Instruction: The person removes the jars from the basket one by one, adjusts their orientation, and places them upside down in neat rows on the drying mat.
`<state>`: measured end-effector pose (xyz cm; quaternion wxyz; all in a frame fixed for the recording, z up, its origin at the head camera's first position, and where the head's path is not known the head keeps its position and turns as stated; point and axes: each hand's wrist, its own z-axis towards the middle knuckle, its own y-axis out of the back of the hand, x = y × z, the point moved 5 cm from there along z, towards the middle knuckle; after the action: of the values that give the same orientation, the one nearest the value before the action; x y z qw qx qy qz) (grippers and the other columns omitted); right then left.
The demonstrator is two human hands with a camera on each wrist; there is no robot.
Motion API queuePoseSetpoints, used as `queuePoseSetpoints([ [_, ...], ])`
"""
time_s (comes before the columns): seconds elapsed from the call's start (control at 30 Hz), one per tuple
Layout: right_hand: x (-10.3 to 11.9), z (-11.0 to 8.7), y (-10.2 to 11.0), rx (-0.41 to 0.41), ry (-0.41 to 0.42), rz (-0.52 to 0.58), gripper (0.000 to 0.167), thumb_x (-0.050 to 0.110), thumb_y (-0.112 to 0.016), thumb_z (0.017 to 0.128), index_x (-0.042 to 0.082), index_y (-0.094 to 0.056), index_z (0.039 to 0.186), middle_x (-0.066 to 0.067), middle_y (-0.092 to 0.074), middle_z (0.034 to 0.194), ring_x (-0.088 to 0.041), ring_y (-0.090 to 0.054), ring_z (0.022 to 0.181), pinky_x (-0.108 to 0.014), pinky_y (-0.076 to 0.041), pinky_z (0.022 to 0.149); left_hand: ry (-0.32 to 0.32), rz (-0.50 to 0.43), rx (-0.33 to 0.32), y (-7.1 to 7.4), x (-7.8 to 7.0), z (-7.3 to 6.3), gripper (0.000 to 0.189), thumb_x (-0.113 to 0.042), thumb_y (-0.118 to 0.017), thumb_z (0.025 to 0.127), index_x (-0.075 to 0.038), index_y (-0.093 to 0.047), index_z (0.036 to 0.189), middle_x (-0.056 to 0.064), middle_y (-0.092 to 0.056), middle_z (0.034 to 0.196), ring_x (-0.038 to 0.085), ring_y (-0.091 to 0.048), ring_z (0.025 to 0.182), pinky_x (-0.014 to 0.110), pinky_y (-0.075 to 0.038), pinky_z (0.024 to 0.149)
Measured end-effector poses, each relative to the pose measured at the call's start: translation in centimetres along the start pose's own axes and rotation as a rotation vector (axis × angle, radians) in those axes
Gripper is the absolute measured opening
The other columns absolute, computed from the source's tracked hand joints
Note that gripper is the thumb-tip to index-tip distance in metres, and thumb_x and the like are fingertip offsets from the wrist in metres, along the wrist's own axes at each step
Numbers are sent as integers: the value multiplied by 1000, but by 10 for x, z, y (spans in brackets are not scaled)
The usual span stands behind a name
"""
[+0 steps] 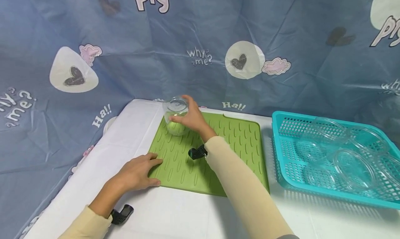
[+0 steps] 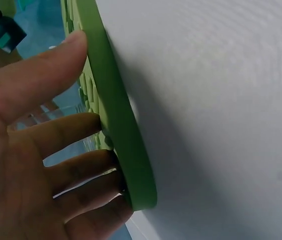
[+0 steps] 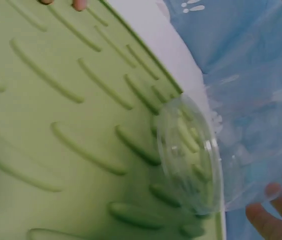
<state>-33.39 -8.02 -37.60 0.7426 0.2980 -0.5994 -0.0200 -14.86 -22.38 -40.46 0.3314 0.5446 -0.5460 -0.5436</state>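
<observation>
My right hand [image 1: 194, 117] grips a clear plastic cup [image 1: 175, 127] by its side, thumb on the near side. The cup is upside down at the far left corner of a green ridged mat [image 1: 184, 166], base up. In the right wrist view the rim of the see-through cup [image 3: 190, 155] is close over the ridges, with fingers [image 3: 263, 220] along its wall. My left hand [image 1: 137, 172] rests at the mat's near left corner, its fingers extended and spread. In the left wrist view its fingertips [image 2: 93, 121] touch the mat's edge [image 2: 126, 135].
A turquoise plastic basket [image 1: 278, 152] stands right of the mat with several clear cups [image 1: 354, 169] in it. White cloth [image 1: 175, 214] covers the table. Behind rises a blue printed curtain [image 1: 175, 72]. A black wrist camera [image 1: 197, 152] hangs below the right wrist, over the mat.
</observation>
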Motion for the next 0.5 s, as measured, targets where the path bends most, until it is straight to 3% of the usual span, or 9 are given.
queuePoseSetpoints([
  [0.23, -10, -3, -1, -9, 46, 85, 105, 19, -83, 78, 28, -14, 157, -8, -22, 164, -32, -30, 150, -55, -31, 121, -11, -7, -3, 2, 0, 1, 72, -41, -84, 76, -9, -60, 136, 20, -51, 145, 44, -53, 130, 60, -47, 104],
  [0.5, -14, -6, -2, -31, 72, 77, 110, 25, -85, 78, 28, -10, 159, -6, -20, 166, -34, -30, 150, -57, -29, 121, 7, -10, 4, 1, -1, 0, 72, -40, -83, 77, -9, -60, 137, 19, -50, 147, 43, -51, 132, 60, -47, 103],
])
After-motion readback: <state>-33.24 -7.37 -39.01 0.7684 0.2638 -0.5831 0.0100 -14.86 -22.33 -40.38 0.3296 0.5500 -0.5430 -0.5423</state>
